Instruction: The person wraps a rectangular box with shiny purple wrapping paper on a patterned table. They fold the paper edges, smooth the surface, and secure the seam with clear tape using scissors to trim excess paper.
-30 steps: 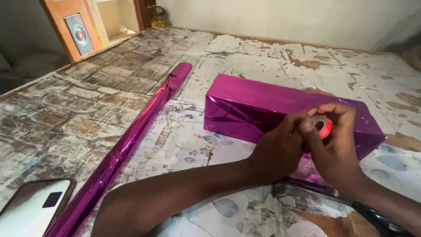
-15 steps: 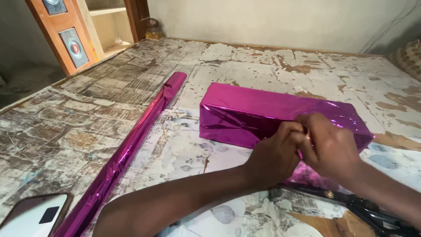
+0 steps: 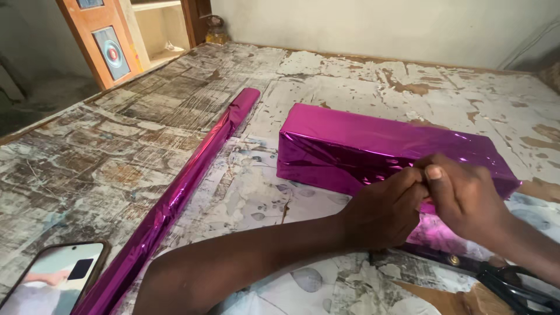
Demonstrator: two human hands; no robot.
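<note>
Pinching together at the near edge of the wrapped box.
Left hand (image 3: 382, 213) and right hand (image 3: 466, 198) meeting, fingers closed on something hidden, against the magenta box (image 3: 350, 146) lying on the counter (image 3: 116, 151); risking tearing the thin foil.

Both hands together, fingertips meeting.
Left hand (image 3: 382, 213) curled, forearm crossing in from lower left; right hand (image 3: 466, 195) pinched, thumb up, wrist entering from right.

A long box wrapped in shiny magenta foil (image 3: 373, 149) lies centre-right. A phone with a lit screen (image 3: 55, 279) sits lower left.
</note>
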